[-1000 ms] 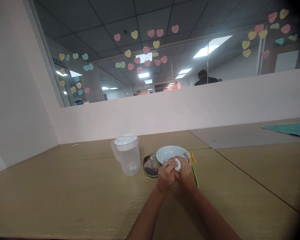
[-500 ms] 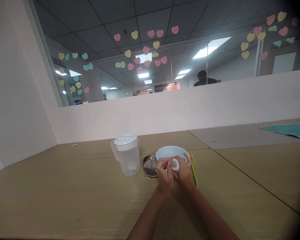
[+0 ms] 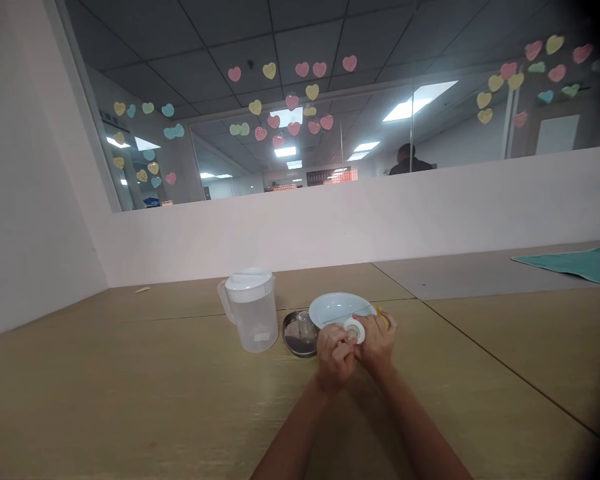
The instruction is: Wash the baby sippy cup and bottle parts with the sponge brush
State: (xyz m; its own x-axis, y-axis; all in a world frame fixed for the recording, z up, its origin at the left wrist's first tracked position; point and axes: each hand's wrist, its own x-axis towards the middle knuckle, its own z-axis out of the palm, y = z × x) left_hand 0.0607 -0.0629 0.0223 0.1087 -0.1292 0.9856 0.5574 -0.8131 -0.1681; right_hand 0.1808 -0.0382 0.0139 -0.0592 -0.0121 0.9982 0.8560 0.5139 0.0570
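A small white round object with a ring-shaped rim and a dull beige middle faces me; its kind is not clear. My right hand is closed around its right side. Against its left edge and middle press the bent fingers of my left hand, closed; anything pinched in them is hidden. Just behind both hands is a wide white bowl, partly covered by them. To the left of my left hand lies a round metal dish with a small clear glass in it.
A lidded clear plastic pitcher stands left of the dish. Something yellow shows behind my right hand. A green cloth lies far right, a small flat piece far left. Beyond the low wall, a person shows through glass.
My hands have shifted slightly right and lower with the white object, and its ring face shows more fully. My right hand now hides the green handle seen earlier. The view has turned a little.
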